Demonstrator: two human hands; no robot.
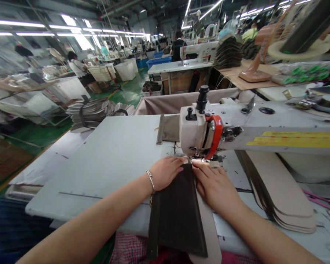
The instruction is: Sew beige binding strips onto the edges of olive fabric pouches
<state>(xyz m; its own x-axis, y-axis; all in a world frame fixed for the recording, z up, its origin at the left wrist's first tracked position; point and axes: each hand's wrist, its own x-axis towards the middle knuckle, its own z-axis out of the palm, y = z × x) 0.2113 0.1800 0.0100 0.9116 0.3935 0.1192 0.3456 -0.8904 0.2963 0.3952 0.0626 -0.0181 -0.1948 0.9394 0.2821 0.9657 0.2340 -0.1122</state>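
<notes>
A dark brown fabric piece (178,212) lies over a beige rounded panel (209,227), both reaching from the sewing machine's needle area past the table's front edge. My left hand (166,171) rests on the dark piece's upper left, fingers together and pressing near the presser foot. On the right, my right hand (216,183) lies flat on the beige panel beside the dark piece, fingertips close to the needle. The white sewing machine (198,128) with a red guard stands just beyond both hands.
Stacked beige panels (286,198) lie right, near pink scissors (319,200). Another brown piece (170,128) sits behind the machine head on the white table (107,154). Bundled pieces (90,110) are at the left. People work in the background.
</notes>
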